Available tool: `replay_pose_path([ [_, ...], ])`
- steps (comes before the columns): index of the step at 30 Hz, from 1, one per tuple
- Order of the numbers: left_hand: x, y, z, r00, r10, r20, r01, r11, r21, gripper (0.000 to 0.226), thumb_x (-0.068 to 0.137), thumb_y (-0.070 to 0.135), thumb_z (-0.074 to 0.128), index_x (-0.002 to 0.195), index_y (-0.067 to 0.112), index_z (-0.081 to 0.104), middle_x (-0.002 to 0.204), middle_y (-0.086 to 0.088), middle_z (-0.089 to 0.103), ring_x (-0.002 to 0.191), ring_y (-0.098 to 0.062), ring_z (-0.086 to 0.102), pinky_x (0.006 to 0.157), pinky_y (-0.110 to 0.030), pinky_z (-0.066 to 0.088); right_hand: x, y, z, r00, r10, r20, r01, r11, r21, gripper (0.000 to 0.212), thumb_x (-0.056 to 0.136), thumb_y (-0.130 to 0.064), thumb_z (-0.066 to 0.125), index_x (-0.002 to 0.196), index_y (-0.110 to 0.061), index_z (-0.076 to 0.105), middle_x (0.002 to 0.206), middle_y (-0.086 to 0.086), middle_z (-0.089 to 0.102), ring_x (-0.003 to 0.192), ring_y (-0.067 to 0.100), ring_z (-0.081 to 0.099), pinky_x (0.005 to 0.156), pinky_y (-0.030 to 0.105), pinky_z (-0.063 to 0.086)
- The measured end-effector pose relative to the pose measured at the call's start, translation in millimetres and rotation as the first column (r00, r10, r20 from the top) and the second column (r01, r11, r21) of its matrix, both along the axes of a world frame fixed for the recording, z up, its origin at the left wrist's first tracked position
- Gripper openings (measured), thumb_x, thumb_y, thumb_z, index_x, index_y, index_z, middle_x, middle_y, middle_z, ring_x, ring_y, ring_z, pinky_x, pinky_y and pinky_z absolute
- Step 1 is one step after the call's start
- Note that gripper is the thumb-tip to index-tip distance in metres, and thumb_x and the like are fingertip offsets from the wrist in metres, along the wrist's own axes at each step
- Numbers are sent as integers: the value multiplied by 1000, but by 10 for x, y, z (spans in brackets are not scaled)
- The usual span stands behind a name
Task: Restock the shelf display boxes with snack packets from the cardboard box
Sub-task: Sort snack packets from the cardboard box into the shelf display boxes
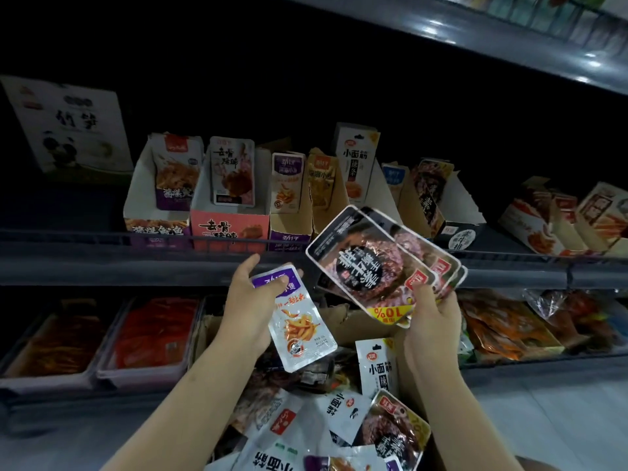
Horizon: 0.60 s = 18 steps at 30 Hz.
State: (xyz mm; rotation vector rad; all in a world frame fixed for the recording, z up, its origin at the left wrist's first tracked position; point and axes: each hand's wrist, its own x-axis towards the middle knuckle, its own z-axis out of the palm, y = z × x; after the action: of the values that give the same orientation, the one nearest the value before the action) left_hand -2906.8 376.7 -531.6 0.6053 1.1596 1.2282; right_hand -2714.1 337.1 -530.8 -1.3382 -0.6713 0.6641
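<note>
"小面筋" on white packet [378, 367]; "去骨" on pink display box [228, 229]; upside-down "10%" on dark packets [367, 266].

Both forearms are bare to each hand [249, 302], without sleeves or jewellery.

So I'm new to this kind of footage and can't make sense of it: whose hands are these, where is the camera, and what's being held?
There is one picture, taken by a wide-angle camera worn on a person's head, looking forward and down; that is why the shelf edges curve. The two bare arms are that person's own. The left hand holds one white and purple snack packet. The right hand grips a fanned bunch of dark packets printed with meat. Ahead, the shelf carries open display boxes, such as a pink one, with packets standing in them. Below the hands sits the cardboard box, full of loose mixed packets.
</note>
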Motion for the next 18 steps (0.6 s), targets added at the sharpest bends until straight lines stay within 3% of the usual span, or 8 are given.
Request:
replay_pose_path([
  [2,15,7,7,979,0,202,23,994,-111,59,94,-6,51,146,15,33,105,-18,64,78,-26,66,63,-40,50,-45,-46,43,997,-39,72,36,998,47,15,95,-14,51,102,-25,59,91,-5,66,82,15,62,77,37,51],
  [4,45,-10,13,950,-2,311,68,977,-200,19,98,0,47,115,5,52,94,-20,62,75,-26,60,65,-41,47,-138,-113,69,987,-47,157,37,997,65,13,96,-17,51,106,-23,57,93,-6,65,82,12,62,71,28,49],
  [5,68,-22,13,937,-1,349,85,971,-224,8,100,3,45,99,4,53,86,-18,59,73,-26,57,67,-42,47,-204,-143,61,981,-36,188,24,997,69,13,96,-18,51,108,-22,56,94,-6,65,82,10,62,70,26,48],
  [6,85,-28,10,922,16,388,85,967,-242,14,101,4,42,91,3,52,83,-16,57,73,-26,56,72,-44,46,-280,-164,34,978,-23,205,9,998,69,16,96,-19,51,111,-20,55,96,-5,65,83,9,62,70,26,47],
  [11,144,2,-8,828,192,527,-29,953,-301,14,104,11,36,109,1,45,98,-18,54,80,-32,54,100,-51,41,-538,-189,-135,971,8,237,-23,998,59,20,97,-14,50,114,-25,52,95,-13,62,78,-9,58,64,8,44],
  [14,131,-11,9,799,196,568,-34,958,-283,24,105,20,40,99,0,52,93,-18,57,80,-30,56,94,-53,41,-587,-196,-154,973,31,229,-46,997,60,20,97,-13,49,112,-26,51,94,-13,62,77,-8,58,64,10,45],
  [18,160,-98,86,868,0,497,120,970,-209,34,100,31,49,88,1,59,86,-19,64,78,-33,60,67,-49,45,-637,-187,-146,968,44,245,-62,996,66,20,97,-12,49,105,-30,51,87,-12,62,70,-5,58,59,8,44],
])
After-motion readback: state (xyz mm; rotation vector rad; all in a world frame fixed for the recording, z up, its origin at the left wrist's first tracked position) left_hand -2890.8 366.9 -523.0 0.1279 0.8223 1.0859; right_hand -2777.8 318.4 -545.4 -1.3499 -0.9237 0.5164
